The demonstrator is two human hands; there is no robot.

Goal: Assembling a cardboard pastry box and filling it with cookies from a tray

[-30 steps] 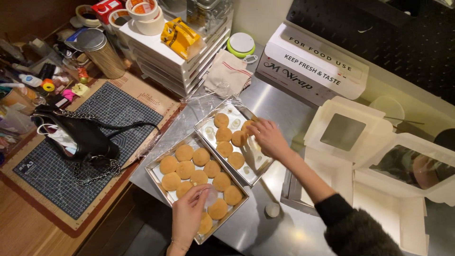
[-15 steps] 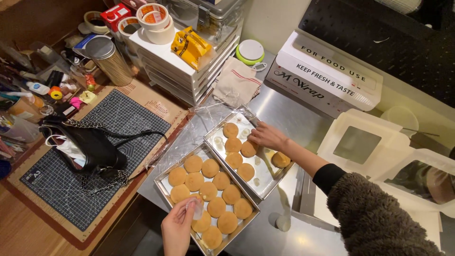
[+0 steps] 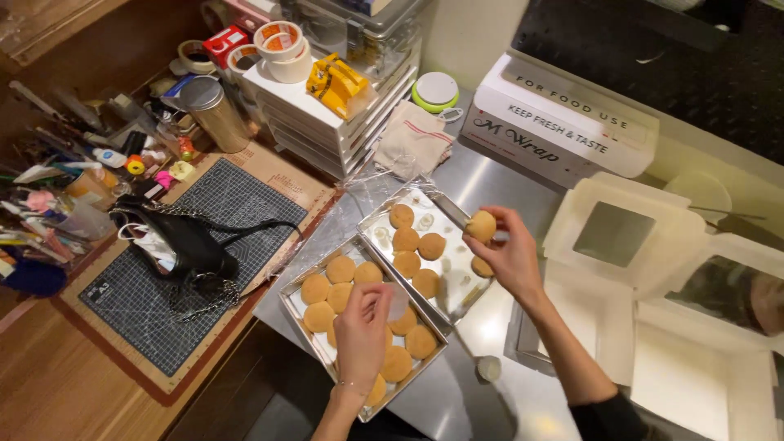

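Two metal trays of round golden pastries lie side by side on a steel counter. My right hand is raised over the far tray and holds one round pastry in its fingertips. Another loose pastry lies on that tray just under the hand. My left hand hovers over the near tray and pinches a small clear plastic piece above the pastries.
White window boxes stand open at the right, with a long white wrap carton behind. A black chain bag lies on a cutting mat. A white drawer unit, tape rolls, a tin and clutter fill the left.
My right hand has picked a pastry off the far tray and lifted it. My left hand rose from the near tray's front edge to above its middle, still pinching the clear piece.
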